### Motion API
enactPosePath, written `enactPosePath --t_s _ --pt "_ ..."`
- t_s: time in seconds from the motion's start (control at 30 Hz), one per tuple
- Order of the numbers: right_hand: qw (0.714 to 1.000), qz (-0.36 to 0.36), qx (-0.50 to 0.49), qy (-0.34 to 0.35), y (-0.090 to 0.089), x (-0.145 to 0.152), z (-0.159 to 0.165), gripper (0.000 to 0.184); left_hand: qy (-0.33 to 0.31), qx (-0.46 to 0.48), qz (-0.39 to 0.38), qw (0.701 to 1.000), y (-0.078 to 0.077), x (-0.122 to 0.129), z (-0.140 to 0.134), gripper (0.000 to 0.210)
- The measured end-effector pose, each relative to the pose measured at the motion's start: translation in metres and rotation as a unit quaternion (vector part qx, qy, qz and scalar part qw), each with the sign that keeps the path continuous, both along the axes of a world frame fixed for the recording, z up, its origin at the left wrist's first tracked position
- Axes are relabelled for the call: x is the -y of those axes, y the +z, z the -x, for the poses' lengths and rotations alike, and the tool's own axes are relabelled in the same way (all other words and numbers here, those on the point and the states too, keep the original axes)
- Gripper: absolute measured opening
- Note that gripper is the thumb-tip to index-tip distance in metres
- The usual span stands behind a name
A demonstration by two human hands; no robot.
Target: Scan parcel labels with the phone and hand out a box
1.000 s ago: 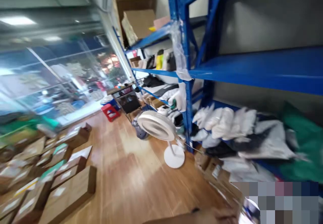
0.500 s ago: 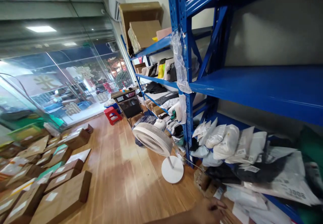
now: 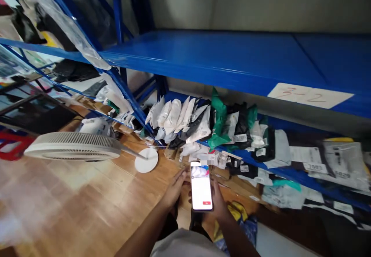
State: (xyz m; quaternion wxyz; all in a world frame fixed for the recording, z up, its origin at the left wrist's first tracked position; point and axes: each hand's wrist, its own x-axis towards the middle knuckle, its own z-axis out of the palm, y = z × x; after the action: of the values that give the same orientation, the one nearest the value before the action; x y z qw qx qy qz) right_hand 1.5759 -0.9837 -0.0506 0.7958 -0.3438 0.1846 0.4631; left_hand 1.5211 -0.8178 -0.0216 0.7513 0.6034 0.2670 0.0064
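A lit smartphone stands out in front of my body, its screen mostly white with a picture at the top and a red button low down. My right hand is closed around it from the right side, with fingertips showing at its left edge. Just left of the phone is my left hand, fingers stretched towards it and not wrapped round it; whether they touch is unclear. Beyond the phone, white parcel bags and green bags lean on the low shelf.
The blue rack's upper board spans ahead, with a label reading 3-2. To the left are a white fan with its round base and a red stool. A yellow and blue bag lies by my right arm.
My view has swung right and down towards the rack. One hand was at the low parcels before; now both hands and the lit phone are in front of me.
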Motion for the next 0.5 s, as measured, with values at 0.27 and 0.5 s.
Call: enactPosePath --t_s 0.27,0.5 --pt "0.985 -0.110 -0.009 0.131 0.002 0.006 0.007 0.066 0.099 -0.003 -0.077 0.992 0.000 0.023 -0.001 0.040" --pt "0.954 0.024 -0.023 0.298 -0.012 -0.002 0.075 0.062 0.215 -0.024 -0.106 0.971 0.006 0.020 0.110 0.049"
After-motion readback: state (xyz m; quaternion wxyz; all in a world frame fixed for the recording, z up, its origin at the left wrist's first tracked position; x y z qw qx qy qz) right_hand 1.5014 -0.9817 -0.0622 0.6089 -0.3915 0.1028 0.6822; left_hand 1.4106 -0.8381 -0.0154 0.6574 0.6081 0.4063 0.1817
